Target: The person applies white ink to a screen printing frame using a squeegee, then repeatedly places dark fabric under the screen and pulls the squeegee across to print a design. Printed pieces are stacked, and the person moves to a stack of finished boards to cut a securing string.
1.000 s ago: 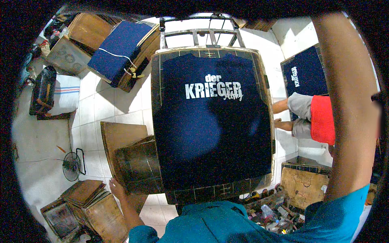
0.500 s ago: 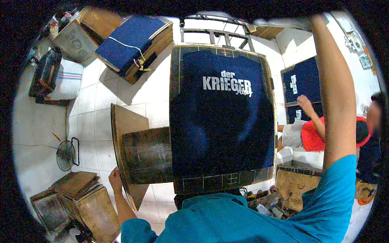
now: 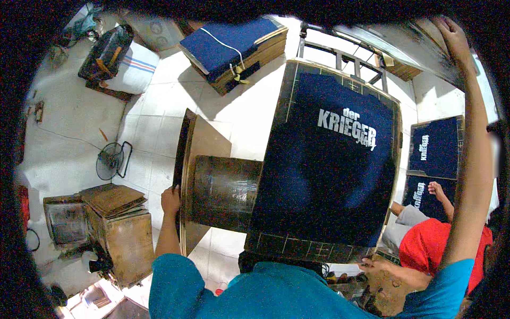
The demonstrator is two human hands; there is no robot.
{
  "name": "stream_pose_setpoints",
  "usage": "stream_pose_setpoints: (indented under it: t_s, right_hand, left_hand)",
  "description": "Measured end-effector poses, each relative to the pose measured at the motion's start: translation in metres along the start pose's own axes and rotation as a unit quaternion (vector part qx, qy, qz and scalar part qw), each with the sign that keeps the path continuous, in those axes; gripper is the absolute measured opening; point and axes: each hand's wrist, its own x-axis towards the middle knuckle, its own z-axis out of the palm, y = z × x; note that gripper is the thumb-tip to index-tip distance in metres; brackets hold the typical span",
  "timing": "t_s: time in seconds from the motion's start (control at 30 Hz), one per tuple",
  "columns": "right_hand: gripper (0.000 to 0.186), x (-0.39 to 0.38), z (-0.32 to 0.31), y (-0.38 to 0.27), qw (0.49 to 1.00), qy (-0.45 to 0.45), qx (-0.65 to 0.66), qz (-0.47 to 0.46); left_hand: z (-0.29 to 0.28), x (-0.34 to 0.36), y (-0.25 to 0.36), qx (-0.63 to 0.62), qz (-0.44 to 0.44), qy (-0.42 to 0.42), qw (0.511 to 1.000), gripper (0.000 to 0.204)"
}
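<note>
Dark-blue cloth (image 3: 329, 175) with pale lettering lies stretched flat over a board (image 3: 289, 242) in the middle of the frame, its lower edge just above the person's teal shirt (image 3: 276, 292). The board's bare margin, ruled with pale guide lines, shows all round the cloth, so it seems to be spread there to sit square and smooth.

At lower left, the left hand (image 3: 171, 201) closes around the edge of a brown wooden panel (image 3: 197, 175) that stands on edge beside a dull, shiny block (image 3: 223, 192) jutting from under the board. The forearm rises straight from the shirt sleeve, and the grip looks meant to steady or swing the panel.

The right arm runs up the right side of the frame, almost fully extended. The right hand (image 3: 451, 37) at upper right rests against a grey, blurred surface (image 3: 411, 45) overhead; whether the fingers clasp anything cannot be told.

Further off at lower right, another person in a red top (image 3: 430, 247) sits on the floor with a hand (image 3: 436, 189) on more blue printed cloths (image 3: 433, 154).

Toward the upper centre, folded blue cloth (image 3: 228, 42) is stacked on a wooden pallet (image 3: 260, 53). At far left stand a floor fan (image 3: 110, 161), wooden frames piled on a box (image 3: 114, 199), and a striped sack (image 3: 130, 66).
</note>
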Motion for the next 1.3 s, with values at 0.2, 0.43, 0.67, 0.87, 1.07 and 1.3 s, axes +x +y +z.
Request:
stream_pose_setpoints:
  t_s: [0.2, 0.43, 0.67, 0.87, 1.07, 1.3]
  right_hand:
    - [0.059, -0.004, 0.001, -0.008, 0.997, -0.024, -0.066, 0.022]
    - [0.069, -0.028, 0.012, -0.065, 0.997, -0.025, -0.065, 0.019]
    - [0.077, -0.046, 0.009, -0.094, 0.995, -0.025, -0.084, 0.047]
    - [0.074, -0.056, 0.009, -0.110, 0.994, 0.001, -0.092, 0.056]
    - [0.074, -0.070, 0.005, -0.132, 0.993, -0.009, -0.069, 0.090]
    - [0.075, -0.078, 0.005, -0.133, 0.990, -0.019, -0.119, 0.076]
  left_hand:
    - [-0.133, -0.082, 0.071, -0.005, -0.126, 0.091, 0.988, 0.063]
    - [-0.203, -0.287, 0.113, -0.055, -0.055, 0.257, 0.963, 0.046]
    - [-0.015, -0.353, 0.239, -0.100, 0.103, 0.052, 0.988, 0.079]
    - [0.042, -0.347, 0.199, -0.063, 0.048, -0.009, 0.997, 0.098]
    - [0.066, -0.353, 0.050, -0.299, -0.486, 0.229, 0.788, 0.076]
    - [-0.007, -0.361, 0.054, -0.183, -0.363, 0.378, 0.832, 0.067]
